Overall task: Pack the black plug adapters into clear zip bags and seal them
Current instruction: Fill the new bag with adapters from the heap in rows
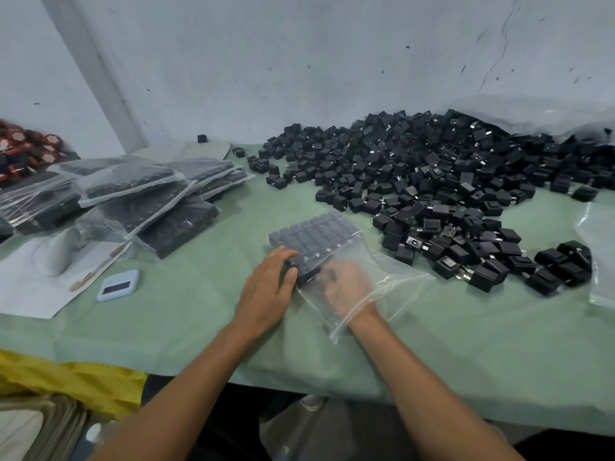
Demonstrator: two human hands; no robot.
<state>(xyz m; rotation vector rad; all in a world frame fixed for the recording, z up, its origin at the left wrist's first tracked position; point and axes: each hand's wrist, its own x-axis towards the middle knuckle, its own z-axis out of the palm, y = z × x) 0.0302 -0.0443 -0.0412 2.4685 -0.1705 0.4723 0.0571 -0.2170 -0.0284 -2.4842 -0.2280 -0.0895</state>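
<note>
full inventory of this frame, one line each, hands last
loose plug adapters: large pile, black, right and back of table
open zip bag: one, clear, centre, holding a block of adapters in rows
packed zip bags: several, clear with black contents, stacked at left
empty zip bags: count unclear, clear, right edge
small device: one, pale blue, left of centre
paper sheet: one, white, far left
table cover: one, pale green
left hand: outside the bag, against the block
right hand: inside the bag
</note>
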